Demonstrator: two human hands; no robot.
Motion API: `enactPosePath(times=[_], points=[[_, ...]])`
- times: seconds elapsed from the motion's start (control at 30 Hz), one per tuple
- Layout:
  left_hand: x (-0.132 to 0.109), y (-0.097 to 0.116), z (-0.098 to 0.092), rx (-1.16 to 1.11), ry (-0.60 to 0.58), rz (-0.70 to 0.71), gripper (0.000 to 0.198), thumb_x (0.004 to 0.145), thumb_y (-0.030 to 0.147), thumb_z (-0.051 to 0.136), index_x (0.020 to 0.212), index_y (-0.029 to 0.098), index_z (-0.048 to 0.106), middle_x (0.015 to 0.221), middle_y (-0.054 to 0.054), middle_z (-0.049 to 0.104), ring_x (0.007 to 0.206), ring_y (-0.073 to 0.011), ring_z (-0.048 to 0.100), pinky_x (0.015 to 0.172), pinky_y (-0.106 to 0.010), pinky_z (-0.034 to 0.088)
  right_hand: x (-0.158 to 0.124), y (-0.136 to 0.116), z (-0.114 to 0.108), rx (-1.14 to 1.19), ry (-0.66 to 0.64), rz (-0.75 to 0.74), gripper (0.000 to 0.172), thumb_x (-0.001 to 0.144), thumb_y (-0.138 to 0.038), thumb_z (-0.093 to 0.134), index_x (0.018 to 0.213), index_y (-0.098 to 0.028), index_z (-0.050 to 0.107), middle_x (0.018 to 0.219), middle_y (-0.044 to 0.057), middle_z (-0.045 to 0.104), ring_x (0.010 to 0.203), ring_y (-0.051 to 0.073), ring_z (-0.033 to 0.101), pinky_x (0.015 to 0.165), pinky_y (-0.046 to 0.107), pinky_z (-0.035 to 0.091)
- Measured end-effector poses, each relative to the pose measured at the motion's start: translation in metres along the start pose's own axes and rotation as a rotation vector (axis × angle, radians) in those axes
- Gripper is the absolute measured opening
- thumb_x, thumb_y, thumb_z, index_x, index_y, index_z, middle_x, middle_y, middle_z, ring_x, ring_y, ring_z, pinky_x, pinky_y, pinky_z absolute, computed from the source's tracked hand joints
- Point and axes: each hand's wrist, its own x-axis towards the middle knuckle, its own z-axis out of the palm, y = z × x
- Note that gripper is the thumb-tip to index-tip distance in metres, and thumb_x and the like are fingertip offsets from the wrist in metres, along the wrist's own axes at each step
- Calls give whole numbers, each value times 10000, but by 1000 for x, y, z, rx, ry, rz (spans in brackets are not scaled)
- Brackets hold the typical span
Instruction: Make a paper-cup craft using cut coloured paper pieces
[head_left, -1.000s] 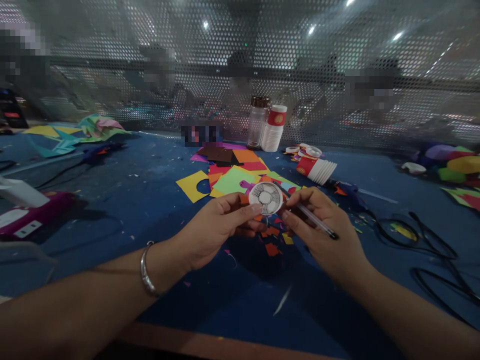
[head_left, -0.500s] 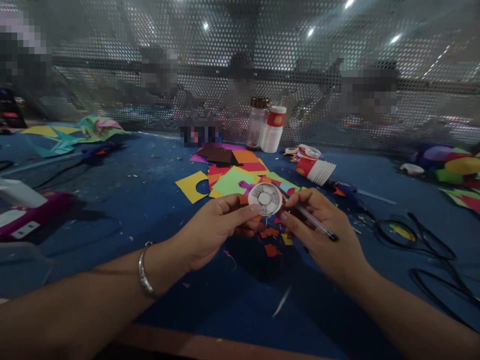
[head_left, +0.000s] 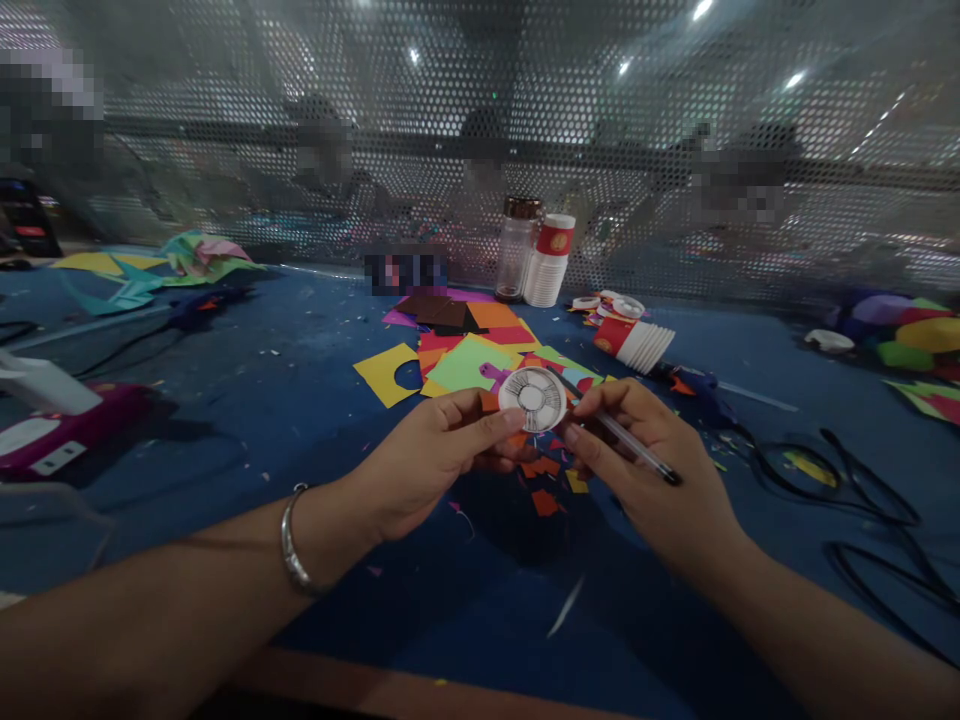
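Note:
My left hand (head_left: 439,455) pinches a small white paper disc (head_left: 533,399) by its lower left edge, thumb on top. The disc has a pale centre ringed by dark drawn lines. My right hand (head_left: 649,465) is closed around a clear pen (head_left: 626,445) with a dark cap, its tip at the disc's right edge. Both hands hover over the blue table (head_left: 262,420), just in front of a pile of coloured paper sheets (head_left: 469,355) and small orange scraps (head_left: 541,480).
A glass jar (head_left: 516,248) and a stack of red-and-white paper cups (head_left: 549,260) stand at the back; another cup stack (head_left: 637,342) lies on its side. Black cables (head_left: 862,490) run at right. A purple-and-white tool (head_left: 52,420) sits at left. A perforated metal screen (head_left: 480,130) walls the far edge.
Almost nothing differs: both hands stay closed on the disc and the pen, with only a slight shift of the view.

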Motion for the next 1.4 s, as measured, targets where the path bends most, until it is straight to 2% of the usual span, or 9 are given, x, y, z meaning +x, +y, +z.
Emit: enactPosePath(times=[0.5,0.67,0.87,1.07,1.2,1.4], points=[[1,-1,0,4,18,-10,259,774,329,854,921,161,723,881,-4,714,747,-99,666,726,-247,543,1,-3,0,6,-10,5,176,810,-331,688,887,-224,571,738,-25,621,567,127,600,530,278,486],[0,-1,0,1,20,3,229,792,318,839,902,156,720,816,5,689,729,-92,638,717,-239,532,1,-3,0,12,-13,21,171,811,-333,682,883,-227,570,726,-31,620,557,125,597,526,278,484],[0,-1,1,-13,30,14,210,795,300,834,893,150,725,839,0,701,721,-90,641,710,-238,536,1,-2,1,12,-27,32,173,817,-333,686,885,-227,567,682,-42,602,553,126,593,518,270,471],[1,1,2,-47,49,19,186,799,273,827,879,136,728,873,-31,730,761,-116,675,736,-252,537,1,-3,0,27,-17,39,187,810,-325,707,883,-225,566,743,-24,626,576,124,601,550,282,497],[1,3,2,-75,41,23,168,802,247,816,872,123,726,878,-53,738,809,-142,698,755,-257,534,1,-5,1,25,-19,24,182,805,-326,706,863,-221,568,689,-32,607,555,124,594,526,268,469],[0,3,3,-105,23,25,148,825,220,785,881,107,707,834,-51,731,786,-138,698,740,-254,531,0,-4,2,70,-19,50,218,805,-342,718,897,-225,560,720,-31,613,557,121,589,519,263,483]])
